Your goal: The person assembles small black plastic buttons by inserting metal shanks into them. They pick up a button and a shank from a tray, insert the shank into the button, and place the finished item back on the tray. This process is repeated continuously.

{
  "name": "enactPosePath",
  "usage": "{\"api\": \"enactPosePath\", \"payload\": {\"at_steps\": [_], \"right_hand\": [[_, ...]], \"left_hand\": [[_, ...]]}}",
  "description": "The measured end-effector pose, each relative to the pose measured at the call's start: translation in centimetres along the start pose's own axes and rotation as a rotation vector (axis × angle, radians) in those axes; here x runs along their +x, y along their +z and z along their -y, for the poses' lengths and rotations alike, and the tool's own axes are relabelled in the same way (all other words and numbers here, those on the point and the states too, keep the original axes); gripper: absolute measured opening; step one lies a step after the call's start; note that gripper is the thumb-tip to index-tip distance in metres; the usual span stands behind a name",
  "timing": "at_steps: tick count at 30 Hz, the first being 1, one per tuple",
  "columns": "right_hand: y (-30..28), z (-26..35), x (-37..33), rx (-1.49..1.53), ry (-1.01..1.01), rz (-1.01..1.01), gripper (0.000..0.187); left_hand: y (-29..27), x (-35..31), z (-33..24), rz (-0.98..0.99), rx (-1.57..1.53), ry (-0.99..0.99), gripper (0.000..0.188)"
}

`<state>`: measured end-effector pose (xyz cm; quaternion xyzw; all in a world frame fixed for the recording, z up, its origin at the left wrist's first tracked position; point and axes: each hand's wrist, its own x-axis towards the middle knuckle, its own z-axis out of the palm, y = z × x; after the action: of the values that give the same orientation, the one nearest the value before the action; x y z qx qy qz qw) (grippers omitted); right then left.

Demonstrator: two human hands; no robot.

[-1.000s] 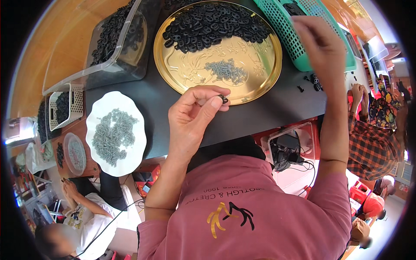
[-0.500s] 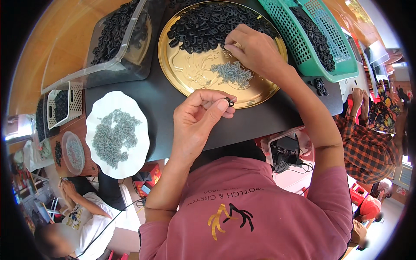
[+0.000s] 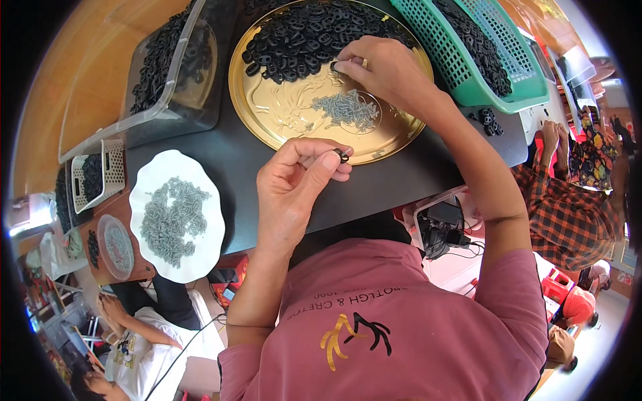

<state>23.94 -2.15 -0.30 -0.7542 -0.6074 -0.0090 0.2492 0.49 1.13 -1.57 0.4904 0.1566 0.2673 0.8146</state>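
Note:
In front of the round gold tray, my left hand pinches a small black oval part between thumb and fingertips. My right hand reaches over the tray, its thumb and forefinger closed on another black oval part at the near edge of the pile. That pile of black oval parts, with holes through them, covers the tray's far half. Below my right hand lies a heap of small silvery screws on the bare gold surface.
A scalloped white plate of screws sits at the left on the dark table. Behind it stands a clear bin of black parts. A green basket of similar parts flanks the tray's right side. Co-workers sit at both sides.
My right thumb and forefinger now show a black part between them at the pile's edge. My left hand keeps its hold on its part. The whole view has shifted slightly.

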Motion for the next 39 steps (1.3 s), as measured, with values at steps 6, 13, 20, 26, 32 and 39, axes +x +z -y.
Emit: {"api": "enactPosePath", "payload": {"at_steps": [6, 13, 20, 26, 32, 39], "right_hand": [[0.1, -0.1, 0.1, 0.036, 0.048, 0.052, 0.024], [-0.1, -0.7, -0.3, 0.36, 0.173, 0.11, 0.026], [-2.6, 0.9, -1.9, 0.972, 0.496, 0.275, 0.022], [-3.9, 3.7, -4.3, 1.318, 0.581, 0.314, 0.026], [-4.6, 5.3, -6.1, 1.271, 0.514, 0.185, 0.022], [-4.3, 6.3, -7.8, 1.065, 0.31, -0.003, 0.019]], "left_hand": [[0.3, 0.0, 0.0, -0.038, 0.035, 0.009, 0.013], [0.2, 0.1, 0.0, -0.044, 0.029, 0.012, 0.013], [0.5, 0.4, 0.2, -0.069, -0.05, 0.073, 0.011], [1.6, 0.6, 0.5, -0.016, -0.034, 0.199, 0.011], [2.2, -0.3, 0.3, -0.017, -0.053, 0.217, 0.011], [2.6, -0.9, 0.4, -0.012, -0.083, 0.205, 0.011]]}}
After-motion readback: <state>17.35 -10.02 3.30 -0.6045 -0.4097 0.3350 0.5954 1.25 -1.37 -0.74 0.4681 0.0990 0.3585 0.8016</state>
